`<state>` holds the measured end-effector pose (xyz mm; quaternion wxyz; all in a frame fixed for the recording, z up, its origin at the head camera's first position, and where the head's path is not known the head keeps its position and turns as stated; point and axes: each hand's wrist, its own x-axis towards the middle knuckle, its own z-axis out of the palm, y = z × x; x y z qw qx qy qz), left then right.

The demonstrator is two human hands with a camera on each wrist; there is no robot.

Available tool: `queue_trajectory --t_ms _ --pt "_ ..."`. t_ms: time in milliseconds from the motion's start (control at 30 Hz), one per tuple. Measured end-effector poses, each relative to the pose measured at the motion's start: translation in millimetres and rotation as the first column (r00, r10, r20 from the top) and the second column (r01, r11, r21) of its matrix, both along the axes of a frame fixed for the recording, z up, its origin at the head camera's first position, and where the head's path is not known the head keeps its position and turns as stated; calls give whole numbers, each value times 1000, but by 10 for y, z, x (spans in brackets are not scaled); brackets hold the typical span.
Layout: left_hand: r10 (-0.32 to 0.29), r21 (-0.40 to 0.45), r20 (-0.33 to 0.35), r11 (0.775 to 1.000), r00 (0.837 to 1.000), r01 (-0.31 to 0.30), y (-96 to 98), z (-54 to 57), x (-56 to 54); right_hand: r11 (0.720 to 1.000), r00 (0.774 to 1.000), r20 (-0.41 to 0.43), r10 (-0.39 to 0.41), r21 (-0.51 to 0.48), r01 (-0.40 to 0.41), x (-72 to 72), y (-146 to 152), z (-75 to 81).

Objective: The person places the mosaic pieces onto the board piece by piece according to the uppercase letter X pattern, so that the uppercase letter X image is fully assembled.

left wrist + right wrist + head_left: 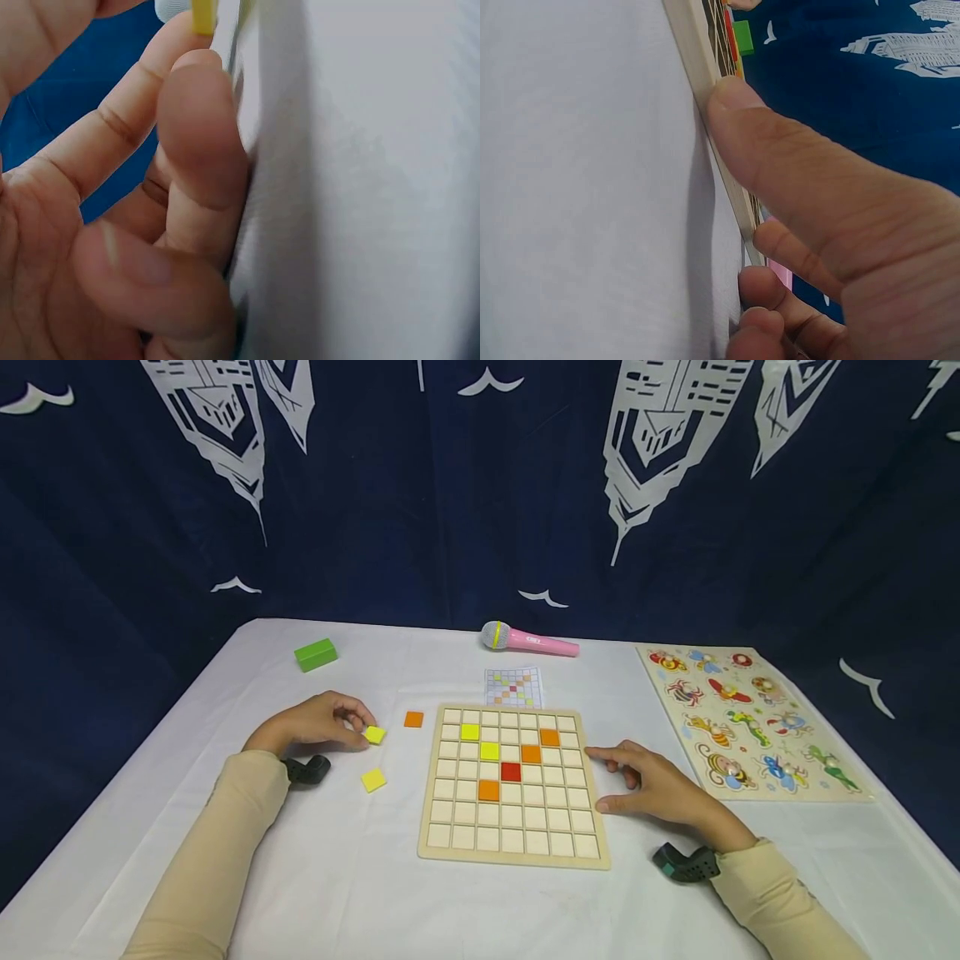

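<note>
At the left of the board, my left hand [318,722] pinches a yellow square tile [375,735] between thumb and fingertips. Only that tile's yellow edge [202,15] shows in the left wrist view. A second yellow tile [373,780] lies nearer me on the cloth, and an orange tile [413,719] lies beyond. The wooden grid board [517,862] carries yellow, orange and red tiles among pale squares. Against the board's right edge, my right hand [656,785] rests its thumb [739,135] and index fingertip.
Behind the board lies a small pattern card [513,677] with coloured squares. Farther back are a pink toy microphone [536,642] and a green block [316,655]. An insect picture board [678,718] occupies the right side of the white-clothed table [337,877].
</note>
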<state>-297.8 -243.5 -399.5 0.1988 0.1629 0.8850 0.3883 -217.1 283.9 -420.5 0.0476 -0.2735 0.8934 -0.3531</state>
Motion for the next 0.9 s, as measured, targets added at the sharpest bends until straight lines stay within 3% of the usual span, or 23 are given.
queue_trajectory --t_ms 167,433,900 --pt "18 12 -27 1000 999 -17 31 19 2 1000 1000 0 -5 1 5 4 0 -12" --pt "31 -12 -144 999 989 -33 160 132 44 1000 1000 -3 -7 1 7 13 1 -18" --pt "-18 32 -308 999 951 29 672 379 251 1000 1000 -9 -4 -1 4 11 -3 5"
